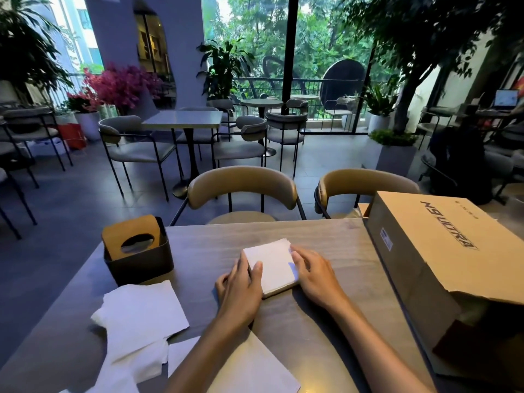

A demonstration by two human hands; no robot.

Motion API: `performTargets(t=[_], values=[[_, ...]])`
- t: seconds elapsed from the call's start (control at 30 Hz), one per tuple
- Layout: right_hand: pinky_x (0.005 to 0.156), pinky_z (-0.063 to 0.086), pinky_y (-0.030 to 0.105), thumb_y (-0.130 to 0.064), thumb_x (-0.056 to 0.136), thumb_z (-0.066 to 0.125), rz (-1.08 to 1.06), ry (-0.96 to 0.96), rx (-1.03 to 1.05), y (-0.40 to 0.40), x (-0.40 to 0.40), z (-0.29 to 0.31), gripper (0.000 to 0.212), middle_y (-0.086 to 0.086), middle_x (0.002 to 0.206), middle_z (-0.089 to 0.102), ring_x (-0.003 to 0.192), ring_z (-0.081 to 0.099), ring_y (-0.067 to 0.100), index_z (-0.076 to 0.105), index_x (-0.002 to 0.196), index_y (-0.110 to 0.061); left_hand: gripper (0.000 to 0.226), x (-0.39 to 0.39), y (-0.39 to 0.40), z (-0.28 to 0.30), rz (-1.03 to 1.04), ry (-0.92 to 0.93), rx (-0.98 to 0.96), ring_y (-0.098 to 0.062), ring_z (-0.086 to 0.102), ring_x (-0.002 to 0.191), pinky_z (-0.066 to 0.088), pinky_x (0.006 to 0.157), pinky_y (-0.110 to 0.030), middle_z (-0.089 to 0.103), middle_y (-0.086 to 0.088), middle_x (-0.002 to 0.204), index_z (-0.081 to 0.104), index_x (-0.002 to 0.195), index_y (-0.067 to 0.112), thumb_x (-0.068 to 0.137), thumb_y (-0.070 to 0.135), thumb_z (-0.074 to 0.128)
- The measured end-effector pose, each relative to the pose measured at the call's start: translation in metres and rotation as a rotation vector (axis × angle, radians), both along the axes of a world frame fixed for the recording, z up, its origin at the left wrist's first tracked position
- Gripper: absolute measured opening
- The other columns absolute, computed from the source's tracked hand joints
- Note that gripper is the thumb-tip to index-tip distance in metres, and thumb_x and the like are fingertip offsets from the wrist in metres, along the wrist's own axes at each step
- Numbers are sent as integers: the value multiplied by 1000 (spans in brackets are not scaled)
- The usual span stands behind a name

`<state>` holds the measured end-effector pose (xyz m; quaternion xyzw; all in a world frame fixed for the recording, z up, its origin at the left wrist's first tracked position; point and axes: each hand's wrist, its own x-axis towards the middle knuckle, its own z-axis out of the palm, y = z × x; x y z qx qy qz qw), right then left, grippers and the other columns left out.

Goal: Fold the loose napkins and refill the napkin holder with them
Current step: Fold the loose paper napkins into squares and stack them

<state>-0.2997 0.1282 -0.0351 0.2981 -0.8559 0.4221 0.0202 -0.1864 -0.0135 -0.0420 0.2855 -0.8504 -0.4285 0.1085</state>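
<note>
I see left hand point(241, 282) and right hand point(312, 275) flat, fingers straight, pressing folded napkin stack point(272, 265). Napkin holder point(139, 251) at 10 o'clock; loose napkins point(141, 316) at 8 o'clock.

Folded stack point(272, 265) mid-table; holder point(138, 252) left of it; loose napkins point(141, 316) front-left; cardboard box point(450, 251) right.
</note>
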Motion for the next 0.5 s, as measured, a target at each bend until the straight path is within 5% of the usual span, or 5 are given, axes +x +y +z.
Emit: performTargets(t=[0.3, 0.5], values=[[93, 33, 20, -27, 105, 44, -38, 77, 41, -2, -2, -14, 29, 0, 123, 62, 113, 53, 14, 58, 129, -18, 76, 4, 2, -16, 9, 93, -117, -21, 16, 142, 21, 116, -47, 31, 8, 157, 5, 155, 37, 91, 74, 23], [97, 38, 34, -32, 105, 39, -60, 63, 67, -2, -5, -20, 27, -3, 114, 62, 108, 54, 16, 56, 124, -23, 113, 4, 0, -18, -64, 105, -242, -16, 36, 132, 31, 109, -43, 44, 16, 141, 23, 145, 41, 52, 101, 46]])
